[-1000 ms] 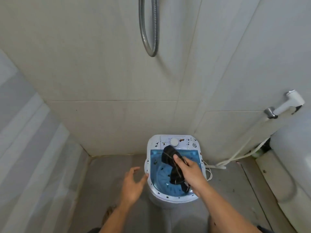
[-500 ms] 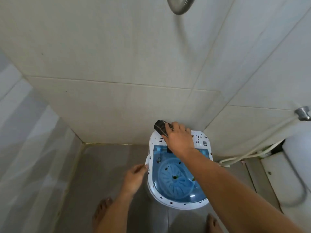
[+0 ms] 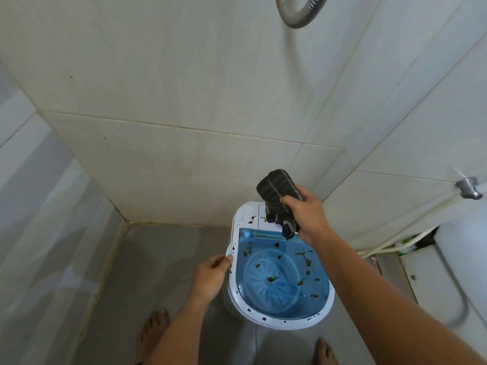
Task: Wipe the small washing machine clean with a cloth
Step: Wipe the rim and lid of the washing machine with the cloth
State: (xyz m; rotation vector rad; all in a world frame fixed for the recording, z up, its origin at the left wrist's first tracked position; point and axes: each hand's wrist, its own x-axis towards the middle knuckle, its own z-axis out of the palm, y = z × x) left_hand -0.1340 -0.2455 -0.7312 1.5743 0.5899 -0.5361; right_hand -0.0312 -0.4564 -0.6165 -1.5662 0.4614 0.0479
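A small white washing machine (image 3: 238, 304) with a clear blue lid stands on the grey floor in the corner. Dark specks and greenish smears dot its lid and white rim. My right hand (image 3: 308, 214) grips a bunched dark striped cloth (image 3: 278, 191) above the rear control panel; the cloth's lower end hangs down to the panel. My left hand (image 3: 210, 276) holds the left rim of the machine, fingers curled on its edge.
Tiled walls meet right behind the machine. A metal shower hose (image 3: 297, 14) loops at the top. A hose fitting (image 3: 469, 188) and white hoses (image 3: 390, 246) run along the right wall beside a white toilet (image 3: 453, 272). My bare feet (image 3: 152, 330) stand near the machine.
My right hand has lifted the cloth from the tub area back and up over the control panel. My left hand moved in and took hold of the left rim. The view came closer.
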